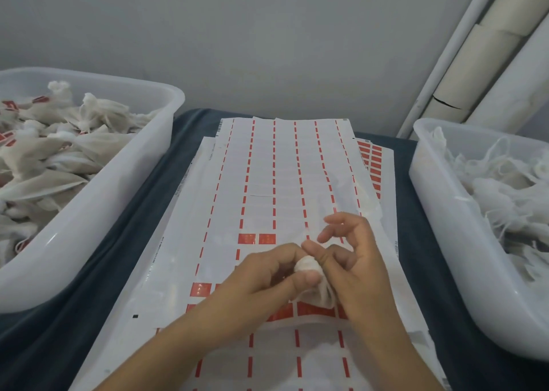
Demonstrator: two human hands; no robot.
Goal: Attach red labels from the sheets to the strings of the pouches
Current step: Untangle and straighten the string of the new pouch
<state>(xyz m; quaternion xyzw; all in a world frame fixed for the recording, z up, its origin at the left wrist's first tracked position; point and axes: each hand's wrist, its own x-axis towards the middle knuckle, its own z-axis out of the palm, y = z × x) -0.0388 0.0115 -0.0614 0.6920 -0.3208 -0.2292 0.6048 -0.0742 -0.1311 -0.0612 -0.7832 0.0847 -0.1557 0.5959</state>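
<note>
At far left, left bin (166, 141): white tub, full of tied pouches, several showing red tags; reads as the done pile.
surface (184, 153): dark blue cloth, both tubs and the sheets sit on it.
label sheets (267, 170): overlapping stack between the tubs, mostly stripped; red labels (257, 238) remain as a pair up-left of the hands and a row right under them.
left hand (267, 277): fingers curled, thumb and forefinger pinching the pouch's gathered neck.
pouch (309, 264): held just above the sheet between both hands; long axis slants from neck at upper left to body at lower right, under the right palm.
string: cannot make it out; probably at the neck, by the right fingertips.
right hand (353, 257): thumb and forefinger closed at the neck, other fingers loosely spread above.
next label: row lies directly below the pouch, close to either hand; my guess, right hand frees more easily.
right bin (433, 188): white tub of untagged pouches with loose strings.
</note>
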